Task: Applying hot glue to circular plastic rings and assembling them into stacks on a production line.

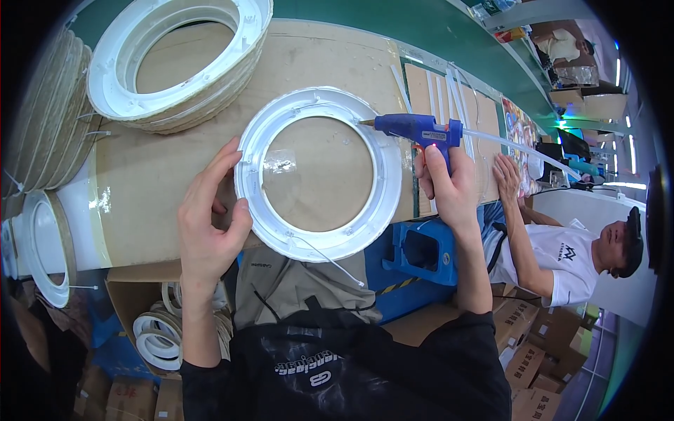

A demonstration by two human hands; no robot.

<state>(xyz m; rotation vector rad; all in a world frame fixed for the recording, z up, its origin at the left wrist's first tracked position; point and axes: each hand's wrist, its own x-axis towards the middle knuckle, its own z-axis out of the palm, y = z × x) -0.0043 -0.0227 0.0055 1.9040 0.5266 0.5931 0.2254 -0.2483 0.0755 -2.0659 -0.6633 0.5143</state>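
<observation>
A white plastic ring [385, 193] lies on the cardboard-covered bench in front of me, overhanging its near edge. A thin wire with a small white connector [360, 283] hangs off its near side. My left hand [212, 217] is at the ring's left rim, thumb and fingers spread apart along it. In my right hand [450, 184] I hold a blue hot glue gun [419, 129] by its handle. Its nozzle points left, over the ring's upper right part. A long translucent glue stick [523, 146] sticks out of the gun's back.
Stacked white rings [116, 98] stand at the back left, beside a taller stack [42, 133]. Several glue sticks [449, 95] lie on cardboard at the right. A blue plastic stool [423, 254] and a carton of rings [158, 339] are below the bench. A co-worker [554, 256] sits at the right.
</observation>
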